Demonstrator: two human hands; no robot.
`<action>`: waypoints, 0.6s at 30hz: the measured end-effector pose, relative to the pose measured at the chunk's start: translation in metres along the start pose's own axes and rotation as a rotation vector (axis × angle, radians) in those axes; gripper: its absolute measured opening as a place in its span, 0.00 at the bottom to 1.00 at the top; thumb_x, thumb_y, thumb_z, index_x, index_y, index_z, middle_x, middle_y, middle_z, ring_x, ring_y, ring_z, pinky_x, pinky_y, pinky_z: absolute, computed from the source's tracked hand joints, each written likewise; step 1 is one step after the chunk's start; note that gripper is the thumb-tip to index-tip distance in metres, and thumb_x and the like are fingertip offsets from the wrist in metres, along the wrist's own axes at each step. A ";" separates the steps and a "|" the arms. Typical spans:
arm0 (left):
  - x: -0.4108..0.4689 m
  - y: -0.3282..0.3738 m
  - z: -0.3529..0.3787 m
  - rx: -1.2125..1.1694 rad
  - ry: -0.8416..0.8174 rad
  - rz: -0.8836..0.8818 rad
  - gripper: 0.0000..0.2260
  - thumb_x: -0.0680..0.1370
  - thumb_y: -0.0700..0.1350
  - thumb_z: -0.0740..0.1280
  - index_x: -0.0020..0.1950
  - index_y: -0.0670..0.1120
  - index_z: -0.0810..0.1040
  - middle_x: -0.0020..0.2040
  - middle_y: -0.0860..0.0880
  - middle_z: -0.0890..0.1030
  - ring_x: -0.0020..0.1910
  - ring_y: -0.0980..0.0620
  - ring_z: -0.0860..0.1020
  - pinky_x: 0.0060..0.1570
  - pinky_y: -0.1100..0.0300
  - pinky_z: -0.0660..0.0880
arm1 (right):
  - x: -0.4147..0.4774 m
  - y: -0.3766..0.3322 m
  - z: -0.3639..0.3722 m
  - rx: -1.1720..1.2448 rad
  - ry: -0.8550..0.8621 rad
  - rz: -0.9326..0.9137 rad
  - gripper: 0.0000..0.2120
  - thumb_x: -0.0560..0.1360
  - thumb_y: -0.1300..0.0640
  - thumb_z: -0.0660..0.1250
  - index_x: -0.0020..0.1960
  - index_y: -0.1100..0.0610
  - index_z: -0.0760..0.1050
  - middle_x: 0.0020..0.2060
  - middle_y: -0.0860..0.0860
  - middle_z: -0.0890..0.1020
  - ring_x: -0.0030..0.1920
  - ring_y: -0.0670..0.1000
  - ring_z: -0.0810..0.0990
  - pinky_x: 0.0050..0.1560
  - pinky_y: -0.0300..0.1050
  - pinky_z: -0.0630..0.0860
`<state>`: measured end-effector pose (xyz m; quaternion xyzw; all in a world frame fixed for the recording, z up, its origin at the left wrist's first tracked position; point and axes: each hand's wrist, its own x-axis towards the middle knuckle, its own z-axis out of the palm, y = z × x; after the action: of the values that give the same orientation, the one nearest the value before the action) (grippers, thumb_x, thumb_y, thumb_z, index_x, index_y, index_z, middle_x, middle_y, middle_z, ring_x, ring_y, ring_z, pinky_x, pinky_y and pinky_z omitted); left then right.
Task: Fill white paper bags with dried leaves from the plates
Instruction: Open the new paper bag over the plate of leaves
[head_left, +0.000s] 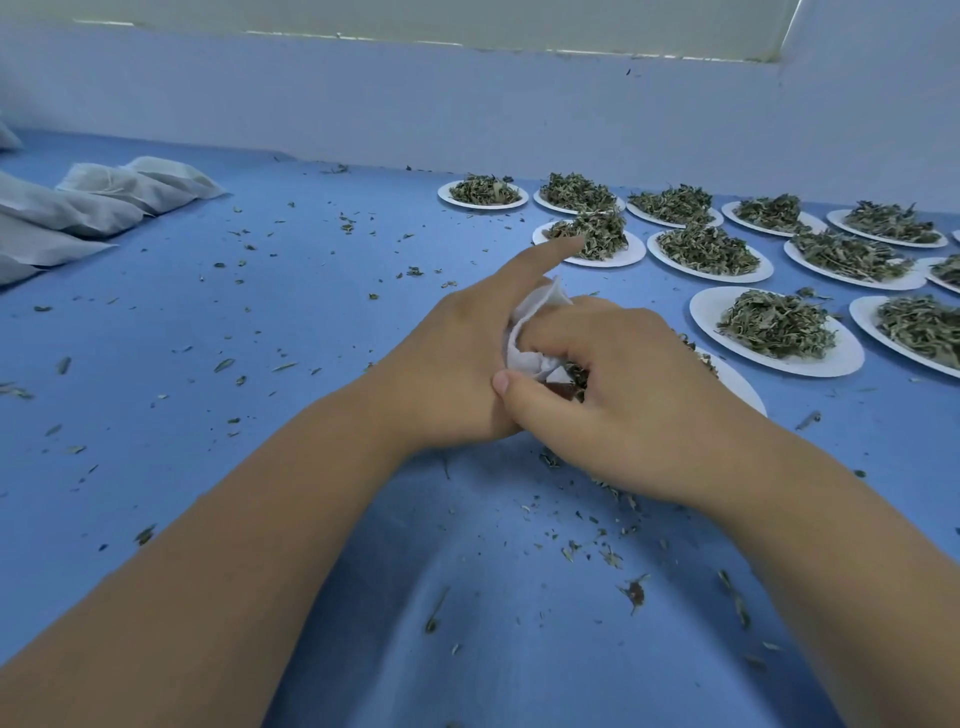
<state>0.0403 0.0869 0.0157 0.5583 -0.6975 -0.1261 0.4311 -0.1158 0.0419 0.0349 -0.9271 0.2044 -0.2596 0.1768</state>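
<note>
Where the two hands meet above the blue table (260, 312), we find the left hand (452, 364) gripping a crumpled white paper bag (527, 338), its index finger stretched straight out. The right hand (634, 395) is curled over the bag's mouth, its fingers pinching a clump of dried leaves (574, 376) there. Directly under that hand lies a near plate (743, 389), mostly hidden by the wrist. Beyond, to the right, we note rows of white plates (844, 353), each heaped with leaves. Loose leaf fragments (635, 592) litter the table around both forearms. At the far left rest filled bags (109, 192), overlapping one another, well apart from the hands. A pale wall (467, 104) borders the table behind.
</note>
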 end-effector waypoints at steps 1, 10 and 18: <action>0.000 0.002 0.002 0.014 -0.001 0.022 0.36 0.72 0.44 0.69 0.79 0.51 0.61 0.60 0.54 0.77 0.57 0.57 0.78 0.56 0.65 0.74 | 0.000 0.000 0.000 0.008 0.000 0.000 0.12 0.73 0.46 0.64 0.33 0.48 0.69 0.40 0.40 0.75 0.43 0.39 0.72 0.39 0.30 0.65; 0.023 0.008 -0.003 0.440 0.295 0.129 0.32 0.77 0.48 0.63 0.75 0.62 0.48 0.80 0.50 0.38 0.81 0.45 0.39 0.77 0.39 0.48 | -0.002 0.000 -0.001 0.030 0.061 -0.028 0.16 0.74 0.42 0.63 0.33 0.46 0.64 0.34 0.44 0.68 0.38 0.44 0.71 0.35 0.36 0.65; 0.003 -0.004 0.002 0.003 0.121 0.175 0.45 0.73 0.39 0.69 0.82 0.56 0.46 0.36 0.59 0.75 0.37 0.57 0.77 0.41 0.72 0.70 | -0.002 0.001 -0.004 0.012 0.066 -0.153 0.14 0.77 0.49 0.65 0.36 0.52 0.68 0.35 0.43 0.70 0.42 0.47 0.73 0.37 0.42 0.68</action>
<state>0.0413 0.0824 0.0133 0.5026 -0.7163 -0.0529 0.4812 -0.1201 0.0413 0.0373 -0.9299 0.1371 -0.3040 0.1552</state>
